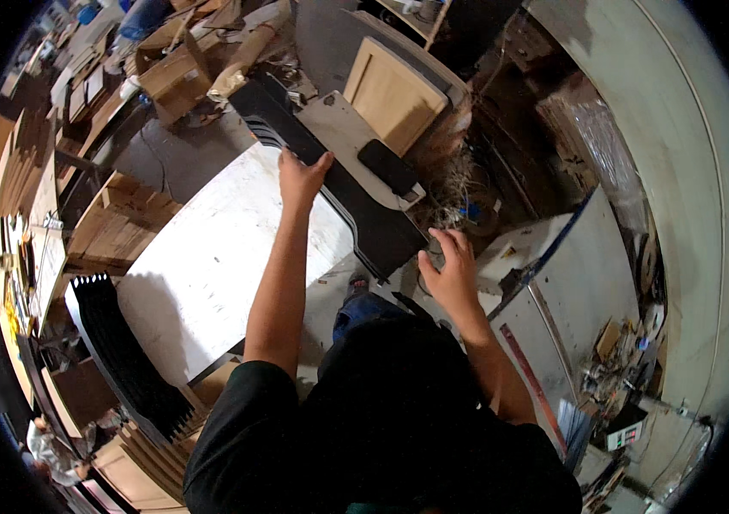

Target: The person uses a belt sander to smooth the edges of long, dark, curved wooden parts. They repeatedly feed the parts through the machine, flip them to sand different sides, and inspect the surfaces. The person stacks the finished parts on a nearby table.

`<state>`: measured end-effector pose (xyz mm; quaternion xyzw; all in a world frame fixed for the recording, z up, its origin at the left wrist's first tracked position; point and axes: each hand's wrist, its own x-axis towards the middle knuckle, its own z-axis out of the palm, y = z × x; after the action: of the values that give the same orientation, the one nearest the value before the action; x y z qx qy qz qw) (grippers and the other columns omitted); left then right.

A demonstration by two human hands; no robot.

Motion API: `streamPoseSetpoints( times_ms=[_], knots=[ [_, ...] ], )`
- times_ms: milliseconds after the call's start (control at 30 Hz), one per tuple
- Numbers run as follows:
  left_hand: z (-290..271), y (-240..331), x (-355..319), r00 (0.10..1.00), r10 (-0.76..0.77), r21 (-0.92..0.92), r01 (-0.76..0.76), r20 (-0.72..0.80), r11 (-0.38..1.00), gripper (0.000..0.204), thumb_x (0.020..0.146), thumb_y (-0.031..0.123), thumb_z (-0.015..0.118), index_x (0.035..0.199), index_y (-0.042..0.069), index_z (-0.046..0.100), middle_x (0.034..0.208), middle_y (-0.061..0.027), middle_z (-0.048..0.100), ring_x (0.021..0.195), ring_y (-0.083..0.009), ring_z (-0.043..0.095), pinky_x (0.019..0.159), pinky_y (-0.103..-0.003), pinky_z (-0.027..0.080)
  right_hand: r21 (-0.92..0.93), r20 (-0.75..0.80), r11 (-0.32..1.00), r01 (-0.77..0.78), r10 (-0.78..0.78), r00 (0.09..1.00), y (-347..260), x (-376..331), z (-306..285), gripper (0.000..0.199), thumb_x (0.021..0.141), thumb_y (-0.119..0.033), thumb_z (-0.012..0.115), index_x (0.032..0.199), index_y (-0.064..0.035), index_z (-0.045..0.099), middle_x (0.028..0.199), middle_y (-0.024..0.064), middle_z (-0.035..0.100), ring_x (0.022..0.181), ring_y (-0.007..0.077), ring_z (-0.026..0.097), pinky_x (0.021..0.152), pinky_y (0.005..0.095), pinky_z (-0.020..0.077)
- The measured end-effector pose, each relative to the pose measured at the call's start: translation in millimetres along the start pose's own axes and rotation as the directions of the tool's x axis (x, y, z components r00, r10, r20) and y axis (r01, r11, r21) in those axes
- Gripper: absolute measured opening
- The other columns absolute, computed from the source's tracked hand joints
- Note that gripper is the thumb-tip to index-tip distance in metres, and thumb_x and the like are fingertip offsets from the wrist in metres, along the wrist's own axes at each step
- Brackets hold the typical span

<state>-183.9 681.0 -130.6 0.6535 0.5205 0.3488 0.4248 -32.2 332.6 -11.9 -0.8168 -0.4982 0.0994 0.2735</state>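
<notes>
A long black shaped board (343, 184) with a curved near edge slants across the middle, from upper left to lower right. Layered edges show near its far end; I cannot tell whether it is one piece or several together. My left hand (303, 178) grips its near edge, thumb lying on the top face. Beside the lower right end is my right hand (454, 272), open, fingers spread and curved; whether a fingertip touches the end is unclear. A stack of similar curved black boards (129, 360) rests on the left side of the white table (210, 248).
Past the board, a black phone-like slab (388, 168) lies on a beige surface (339, 128). A wooden panel door (394, 94) leans behind. A white cabinet-like box (587, 265) stands at the right. Cardboard boxes (174, 73) and wood scraps crowd the far left.
</notes>
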Motion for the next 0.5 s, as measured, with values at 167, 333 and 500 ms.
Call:
streamPoseSetpoints(
  times_ms=[167, 333, 500],
  knots=[
    [1.5, 16.2, -4.6, 0.997, -0.038, -0.023, 0.040, 0.061, 0.999, 0.083, 0.081, 0.044, 0.096, 0.136, -0.007, 0.061, 0.134, -0.0313, 0.070, 0.121, -0.0456, 0.073, 0.101, -0.049, 0.059, 0.074, 0.020, 0.990, -0.124, 0.122, 0.992, 20.2, -29.3, -3.4, 0.044, 0.102, -0.019, 0.076, 0.141, -0.0023, 0.066, 0.133, 0.0199, 0.063, 0.125, 0.0419, 0.062, 0.105, 0.0538, 0.0527],
    [3.3, 16.8, -13.8, 1.000, 0.003, -0.056, -0.001, 0.030, 0.998, 0.067, 0.085, 0.029, 0.094, 0.135, -0.004, 0.063, 0.130, -0.0261, 0.075, 0.116, -0.0410, 0.075, 0.102, -0.046, 0.058, 0.101, 0.036, 0.980, -0.169, 0.166, 0.985, 27.2, -59.3, 1.8, 0.044, 0.098, -0.015, 0.079, 0.138, -0.0015, 0.068, 0.134, 0.0198, 0.065, 0.126, 0.0405, 0.065, 0.107, 0.0485, 0.0531],
    [7.4, 39.7, -34.1, 0.999, -0.031, -0.030, 0.032, 0.027, 0.999, 0.065, 0.089, 0.023, 0.093, 0.138, -0.005, 0.062, 0.132, -0.0205, 0.076, 0.117, -0.0338, 0.074, 0.100, -0.042, 0.057, 0.154, 0.050, 0.958, -0.241, 0.236, 0.970, 23.7, -88.9, -11.0, 0.047, 0.097, -0.017, 0.079, 0.140, -0.0020, 0.068, 0.136, 0.0213, 0.065, 0.131, 0.0426, 0.062, 0.112, 0.0506, 0.0500]
  ],
)
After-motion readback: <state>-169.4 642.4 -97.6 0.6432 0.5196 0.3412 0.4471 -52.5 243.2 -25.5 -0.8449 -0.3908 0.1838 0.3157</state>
